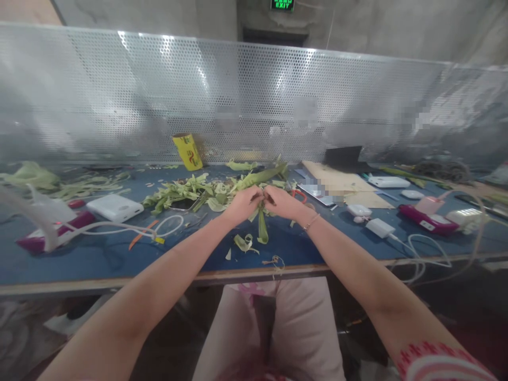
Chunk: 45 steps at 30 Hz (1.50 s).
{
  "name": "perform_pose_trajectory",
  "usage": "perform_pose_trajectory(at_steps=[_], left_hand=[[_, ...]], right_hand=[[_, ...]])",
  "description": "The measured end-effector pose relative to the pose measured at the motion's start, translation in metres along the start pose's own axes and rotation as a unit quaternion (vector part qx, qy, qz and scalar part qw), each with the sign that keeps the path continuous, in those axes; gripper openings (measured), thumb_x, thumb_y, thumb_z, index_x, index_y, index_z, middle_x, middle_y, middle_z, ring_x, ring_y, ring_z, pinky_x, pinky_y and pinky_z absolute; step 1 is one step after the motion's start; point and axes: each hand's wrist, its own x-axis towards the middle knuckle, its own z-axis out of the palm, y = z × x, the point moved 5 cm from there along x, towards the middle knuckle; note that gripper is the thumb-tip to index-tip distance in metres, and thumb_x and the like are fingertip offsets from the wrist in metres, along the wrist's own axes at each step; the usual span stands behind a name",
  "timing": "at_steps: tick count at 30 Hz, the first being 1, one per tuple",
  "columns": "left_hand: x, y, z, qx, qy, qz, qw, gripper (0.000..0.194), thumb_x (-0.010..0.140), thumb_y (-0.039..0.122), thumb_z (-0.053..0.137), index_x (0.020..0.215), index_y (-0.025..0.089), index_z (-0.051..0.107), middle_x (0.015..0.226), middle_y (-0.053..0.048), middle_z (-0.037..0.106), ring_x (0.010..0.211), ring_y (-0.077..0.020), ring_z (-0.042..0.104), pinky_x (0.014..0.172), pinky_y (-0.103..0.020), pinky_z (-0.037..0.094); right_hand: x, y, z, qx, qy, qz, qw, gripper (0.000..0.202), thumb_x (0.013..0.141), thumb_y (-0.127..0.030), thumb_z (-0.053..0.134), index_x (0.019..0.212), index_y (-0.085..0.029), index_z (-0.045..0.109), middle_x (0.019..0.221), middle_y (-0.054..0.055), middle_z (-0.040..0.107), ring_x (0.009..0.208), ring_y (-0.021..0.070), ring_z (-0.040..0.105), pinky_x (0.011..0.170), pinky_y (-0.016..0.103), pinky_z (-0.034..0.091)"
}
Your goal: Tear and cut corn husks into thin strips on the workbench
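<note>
My left hand [245,203] and my right hand [280,202] meet over the middle of the blue table, fingers pinched together. Both grip a green leaf strip [262,226], whose broad end hangs down below them. Just behind the hands lies a long green leafy piece [264,175]. To the left spreads a pile of cut green leaves [178,191]. Curled leaf scraps [245,243] rest on the table nearer to me. The fingertips partly hide where the strip is held.
A yellow roll [188,152] stands by the perforated screen [159,95]. White power bank [115,207], cables and purple power strip [59,233] lie left. Cardboard [337,177], a phone [317,193], white chargers [380,228] and another purple strip [428,219] lie right. Red scissors handle [299,196] shows beside my right hand.
</note>
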Motion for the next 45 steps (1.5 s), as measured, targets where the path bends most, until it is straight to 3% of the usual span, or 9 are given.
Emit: perform_pose_trajectory(at_steps=[4,7,10,13,22,32,38,45], left_hand=[[0.001,-0.004,-0.001,0.012,-0.016,-0.012,1.000,0.009,0.080,0.021,0.046,0.074,0.018,0.052,0.070,-0.001,0.055,0.067,-0.0131,0.049,0.066,-0.026,0.040],[0.001,-0.007,-0.003,0.018,-0.007,-0.029,0.999,0.009,0.080,0.022,0.045,0.076,0.018,0.053,0.071,-0.001,0.056,0.066,-0.0134,0.049,0.065,-0.026,0.039],[0.001,-0.008,-0.005,0.018,0.001,-0.037,0.999,0.010,0.080,0.024,0.046,0.075,0.018,0.052,0.067,0.000,0.054,0.062,-0.0126,0.048,0.063,-0.026,0.038],[0.001,-0.008,-0.005,0.009,0.004,-0.037,0.999,0.010,0.080,0.024,0.046,0.074,0.018,0.052,0.066,0.001,0.053,0.062,-0.0120,0.047,0.062,-0.025,0.038],[0.000,-0.004,-0.004,-0.005,0.004,-0.018,1.000,0.009,0.079,0.023,0.045,0.075,0.018,0.051,0.068,0.001,0.054,0.063,-0.0122,0.048,0.062,-0.026,0.039],[-0.001,0.000,-0.005,0.020,0.011,0.034,0.999,0.010,0.081,0.021,0.044,0.074,0.018,0.051,0.069,-0.001,0.054,0.063,-0.0122,0.047,0.061,-0.025,0.039],[0.000,-0.008,-0.006,-0.001,0.044,0.013,0.999,0.008,0.081,0.022,0.047,0.075,0.019,0.050,0.064,0.002,0.050,0.057,-0.0099,0.044,0.057,-0.023,0.037],[0.001,-0.006,-0.006,-0.044,0.047,-0.022,0.998,0.006,0.079,0.022,0.048,0.075,0.019,0.050,0.063,0.003,0.051,0.059,-0.0101,0.046,0.059,-0.024,0.039]], right_hand=[[0.000,0.001,-0.001,0.073,-0.047,0.037,0.996,0.006,0.076,-0.020,0.045,0.075,-0.020,0.039,0.074,0.000,0.047,0.067,0.0135,0.044,0.063,0.027,0.036],[0.001,0.001,-0.003,0.151,-0.050,0.052,0.986,0.006,0.075,-0.018,0.046,0.081,-0.018,0.044,0.080,0.002,0.050,0.073,0.0131,0.047,0.068,0.027,0.038],[0.000,0.004,-0.002,0.182,-0.050,0.084,0.978,0.007,0.078,-0.025,0.046,0.081,-0.018,0.045,0.074,-0.001,0.047,0.065,0.0112,0.043,0.062,0.026,0.036],[0.000,0.008,0.000,0.176,-0.048,0.108,0.977,0.014,0.081,-0.032,0.046,0.079,-0.018,0.045,0.067,-0.004,0.043,0.059,0.0100,0.039,0.057,0.024,0.033],[0.001,0.009,-0.004,0.110,0.007,0.085,0.990,0.009,0.072,-0.023,0.049,0.072,-0.020,0.041,0.064,-0.005,0.044,0.058,0.0098,0.039,0.057,0.023,0.029],[0.000,0.005,-0.007,0.137,0.024,0.069,0.988,0.011,0.075,-0.022,0.048,0.075,-0.021,0.037,0.065,-0.005,0.040,0.058,0.0097,0.039,0.057,0.024,0.030],[0.000,0.010,-0.007,0.177,0.032,0.058,0.982,0.011,0.078,-0.027,0.049,0.084,-0.020,0.045,0.072,-0.002,0.048,0.063,0.0108,0.046,0.060,0.025,0.036],[0.001,0.006,-0.012,0.123,0.042,0.066,0.989,0.008,0.077,-0.026,0.048,0.076,-0.019,0.045,0.069,-0.002,0.050,0.062,0.0115,0.046,0.059,0.025,0.035]])
